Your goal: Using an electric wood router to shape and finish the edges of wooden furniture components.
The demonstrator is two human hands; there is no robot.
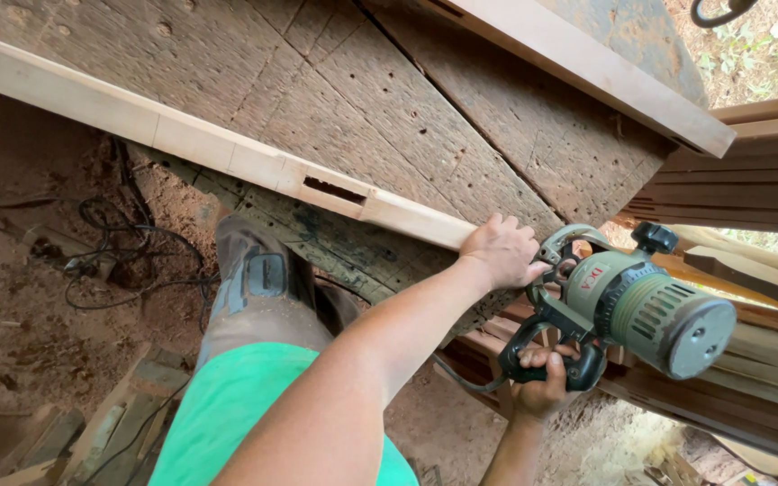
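While heavy and stiff at right of frame, power tool (650, 306) best gripped by black handle, right hand (544, 382) fingers clamped there, left hand (500, 250) fingers curled together on wooden beam (227, 153).

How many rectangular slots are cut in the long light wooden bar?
1. The slot sits in the wooden bar, left of the left hand, which rests on the bar's end. More slots may be hidden under that hand or beyond the picture's left edge.
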